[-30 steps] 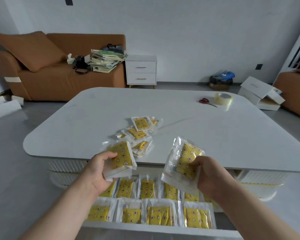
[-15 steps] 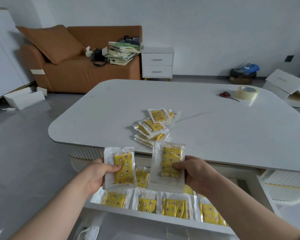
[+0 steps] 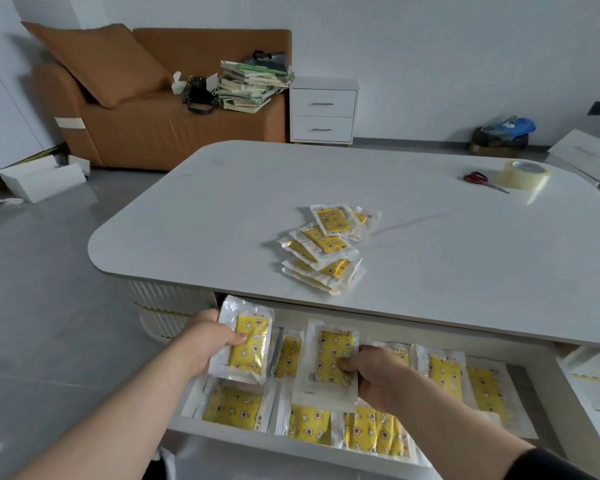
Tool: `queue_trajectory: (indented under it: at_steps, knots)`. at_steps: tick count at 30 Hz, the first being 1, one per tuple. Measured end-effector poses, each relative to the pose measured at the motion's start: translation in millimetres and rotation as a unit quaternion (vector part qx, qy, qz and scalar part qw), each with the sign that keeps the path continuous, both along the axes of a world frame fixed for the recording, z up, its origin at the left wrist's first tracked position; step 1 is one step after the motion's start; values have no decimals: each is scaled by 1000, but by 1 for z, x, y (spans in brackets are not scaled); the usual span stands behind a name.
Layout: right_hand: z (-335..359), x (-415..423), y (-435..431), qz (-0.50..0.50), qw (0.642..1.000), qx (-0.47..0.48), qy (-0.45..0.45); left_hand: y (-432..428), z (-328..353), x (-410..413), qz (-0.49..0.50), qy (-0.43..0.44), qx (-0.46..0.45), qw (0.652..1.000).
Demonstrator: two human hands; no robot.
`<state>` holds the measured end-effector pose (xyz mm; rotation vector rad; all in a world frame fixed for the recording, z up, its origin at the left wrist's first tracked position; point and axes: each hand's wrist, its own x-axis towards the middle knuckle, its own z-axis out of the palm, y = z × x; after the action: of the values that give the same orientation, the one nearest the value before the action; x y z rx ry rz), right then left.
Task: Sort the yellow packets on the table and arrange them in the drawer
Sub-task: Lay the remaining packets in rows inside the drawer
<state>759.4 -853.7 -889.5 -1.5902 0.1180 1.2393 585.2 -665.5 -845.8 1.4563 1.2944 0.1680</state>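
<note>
Left hand (image 3: 201,344) pinching one yellow packet (image 3: 245,341) above the open drawer (image 3: 291,445), right hand (image 3: 378,375) gripping a small stack of packets (image 3: 329,362) over the rows already inside, loose pile of packets (image 3: 326,247) on the white table (image 3: 430,254), scissors (image 3: 482,180) beside tape roll (image 3: 523,173) at the far corner.

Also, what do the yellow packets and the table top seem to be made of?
Packet in the left hand: probably clear glossy plastic film around a yellow printed insert; its borders are see-through and crinkled. Table top: smooth white slab with a soft sheen, perhaps stone or lacquered board; a pale reflection lies by the tape roll, no grain shows.
</note>
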Motion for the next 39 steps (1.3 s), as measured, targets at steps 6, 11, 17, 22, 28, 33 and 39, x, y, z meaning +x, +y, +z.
queue_trajectory:
  at_steps: [6,11,17,22,28,33,39]
  knots:
    - [-30,7,20,-19,999,-5,46,9,-29,22,6,35,3,999]
    - [-36,10,45,-18,998,-19,48,15,-50,33,24,45,13,999]
    - [-40,6,64,-4,998,-27,58,17,-64,40,21,88,52,995]
    - [-40,2,69,0,998,-18,68,10,-73,36,-33,158,155,975]
    - [-38,2,64,-8,997,-6,77,5,-77,37,-48,211,219,952]
    - [-40,3,60,-7,997,-26,71,1,-76,41,-67,251,242,935]
    - [-47,-2,68,33,997,-69,-1,0,-79,40,-95,250,276,923]
